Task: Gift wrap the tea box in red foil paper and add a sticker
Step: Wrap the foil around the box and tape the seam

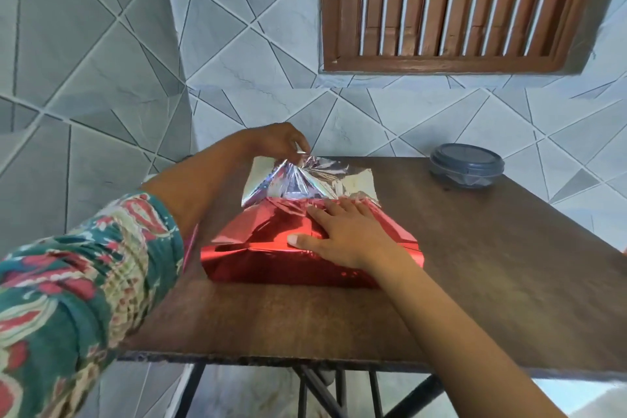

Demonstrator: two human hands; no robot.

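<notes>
The tea box lies in the middle of the wooden table [475, 282], hidden under red foil paper [271, 258] folded over its near side and top. Beyond the box the sheet's silver underside [353, 181] faces up. My left hand [274, 142] pinches the far edge of that silver flap and lifts it into a gathered peak. My right hand [346, 234] lies flat on top of the wrapped box, fingers straight, pressing the red foil down. No sticker is in view.
A round dark-lidded plastic container [466, 164] stands at the table's far right corner. A tiled wall runs close behind the table's far edge, with a brown louvred window [451, 3] above. The table's near edge shows metal legs below.
</notes>
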